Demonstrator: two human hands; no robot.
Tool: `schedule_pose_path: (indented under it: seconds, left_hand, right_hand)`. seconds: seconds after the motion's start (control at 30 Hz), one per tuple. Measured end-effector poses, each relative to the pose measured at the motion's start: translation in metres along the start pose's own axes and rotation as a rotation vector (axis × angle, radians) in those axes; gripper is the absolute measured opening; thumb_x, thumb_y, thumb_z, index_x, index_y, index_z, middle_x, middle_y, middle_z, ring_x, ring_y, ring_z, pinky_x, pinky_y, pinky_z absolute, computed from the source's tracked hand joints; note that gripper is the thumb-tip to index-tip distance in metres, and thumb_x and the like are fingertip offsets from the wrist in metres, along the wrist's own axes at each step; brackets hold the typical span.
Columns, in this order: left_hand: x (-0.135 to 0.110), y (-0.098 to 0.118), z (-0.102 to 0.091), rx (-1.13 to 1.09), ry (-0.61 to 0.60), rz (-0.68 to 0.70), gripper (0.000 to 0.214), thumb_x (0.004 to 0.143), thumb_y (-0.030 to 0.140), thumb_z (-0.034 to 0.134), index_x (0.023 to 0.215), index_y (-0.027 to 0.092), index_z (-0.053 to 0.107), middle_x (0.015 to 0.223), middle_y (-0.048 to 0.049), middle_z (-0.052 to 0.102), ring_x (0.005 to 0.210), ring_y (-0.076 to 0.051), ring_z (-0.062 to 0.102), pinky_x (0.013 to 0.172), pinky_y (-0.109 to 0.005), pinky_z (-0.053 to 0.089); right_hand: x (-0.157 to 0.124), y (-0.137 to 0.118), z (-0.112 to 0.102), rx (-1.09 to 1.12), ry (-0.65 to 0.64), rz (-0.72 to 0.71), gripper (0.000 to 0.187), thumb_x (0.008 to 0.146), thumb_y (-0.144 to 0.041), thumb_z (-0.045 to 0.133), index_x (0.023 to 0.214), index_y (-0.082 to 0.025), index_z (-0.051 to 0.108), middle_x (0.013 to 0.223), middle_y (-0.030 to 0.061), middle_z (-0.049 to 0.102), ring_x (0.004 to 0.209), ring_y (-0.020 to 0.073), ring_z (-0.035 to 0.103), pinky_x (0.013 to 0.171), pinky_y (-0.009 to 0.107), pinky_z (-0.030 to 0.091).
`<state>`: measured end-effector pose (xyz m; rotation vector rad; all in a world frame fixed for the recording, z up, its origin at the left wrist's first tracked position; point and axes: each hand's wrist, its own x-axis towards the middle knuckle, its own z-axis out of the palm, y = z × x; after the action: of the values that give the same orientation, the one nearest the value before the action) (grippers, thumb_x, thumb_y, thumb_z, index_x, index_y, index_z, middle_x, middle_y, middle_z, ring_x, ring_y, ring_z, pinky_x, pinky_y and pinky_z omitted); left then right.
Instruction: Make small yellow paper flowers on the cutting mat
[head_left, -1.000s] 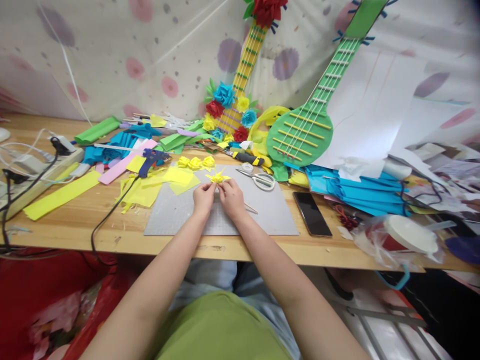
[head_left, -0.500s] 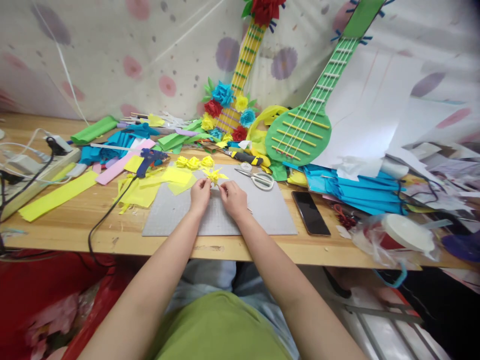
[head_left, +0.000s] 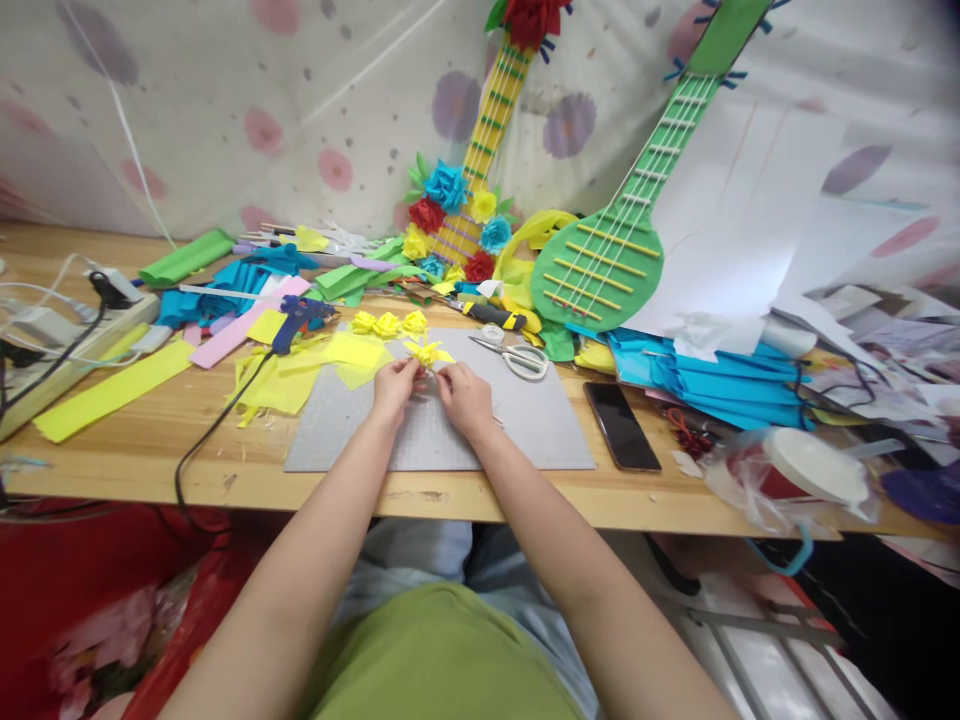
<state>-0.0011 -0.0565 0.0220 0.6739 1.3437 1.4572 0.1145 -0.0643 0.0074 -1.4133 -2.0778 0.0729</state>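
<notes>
Both of my hands meet over a grey cutting mat point(head_left: 525, 430) on the wooden table. My left hand point(head_left: 395, 385) and my right hand point(head_left: 465, 395) pinch a small yellow paper flower point(head_left: 425, 351) between their fingertips, just above the mat. Three finished yellow paper flowers point(head_left: 388, 323) lie in a row at the mat's far edge. Sheets of yellow crepe paper point(head_left: 352, 355) lie just left of my hands. A thin wooden stick pokes out from under my right hand.
Scissors point(head_left: 517, 355) and a black phone point(head_left: 622, 425) lie right of my hands. A blue glue gun point(head_left: 296, 318) with a black cord lies to the left, near a power strip point(head_left: 67, 350). Two paper guitars point(head_left: 600, 265) and piles of coloured paper crowd the back.
My hands have shifted slightly left and farther from me with the flower. Its spread petals now look more bunched together between my fingertips.
</notes>
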Motion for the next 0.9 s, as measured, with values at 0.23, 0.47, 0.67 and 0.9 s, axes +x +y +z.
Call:
schedule_pose_path:
  seconds: [0.23,0.47,0.67,0.9]
  left_hand:
    - [0.0,-0.003,0.002,0.03,0.014,0.085,0.011,0.059,0.023,0.056,0.06,0.012,0.054,0.053,0.0025,0.049,0.048,-0.007,0.047,0.042,-0.019,0.042]
    - [0.002,-0.009,0.002,0.003,0.05,0.157,0.018,0.061,0.03,0.058,0.06,0.013,0.051,0.048,0.0051,0.044,0.043,-0.006,0.043,0.044,-0.02,0.043]
    - [0.003,-0.01,0.004,0.014,0.071,0.157,0.022,0.063,0.034,0.059,0.064,0.013,0.052,0.049,0.0043,0.046,0.045,-0.007,0.045,0.046,-0.022,0.042]
    - [0.007,-0.015,0.002,0.285,0.091,0.214,0.026,0.067,0.04,0.055,0.06,0.015,0.054,0.052,0.0007,0.051,0.049,-0.01,0.047,0.051,-0.023,0.038]
  right_hand:
    - [0.0,0.0,0.001,0.02,-0.007,0.001,0.019,0.085,-0.027,0.039,0.087,-0.02,0.057,0.086,0.003,0.061,0.078,0.0134,0.055,0.066,0.023,0.036]
    - [-0.002,-0.002,-0.002,0.029,0.03,0.0,0.017,0.083,-0.031,0.044,0.089,-0.02,0.054,0.087,0.0021,0.059,0.078,0.0127,0.055,0.061,0.022,0.035]
    - [0.0,-0.002,0.001,0.054,0.007,-0.005,0.014,0.084,-0.027,0.041,0.083,-0.018,0.053,0.084,0.0019,0.06,0.077,0.0124,0.055,0.063,0.022,0.036]
    - [0.001,0.003,0.001,0.024,-0.023,0.024,0.017,0.085,-0.028,0.039,0.084,-0.018,0.054,0.084,0.0034,0.062,0.077,0.0137,0.056,0.063,0.023,0.035]
